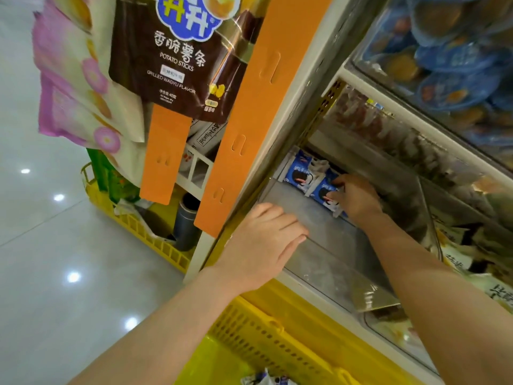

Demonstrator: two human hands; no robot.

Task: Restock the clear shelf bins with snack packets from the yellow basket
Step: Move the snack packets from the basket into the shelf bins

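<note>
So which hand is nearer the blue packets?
Right. The right hand grips one of the blue packets at the back of the clear bin; the left hand rests on the bin's front edge, apart from them.

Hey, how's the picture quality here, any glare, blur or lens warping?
Head view: lights glare as white spots on the glossy floor; the clear bin catches reflections on its front wall; the blue tubs top right are soft; the wide lens tilts the orange strip; the right hand gripping a blue packet looks fairly sharp.
</note>
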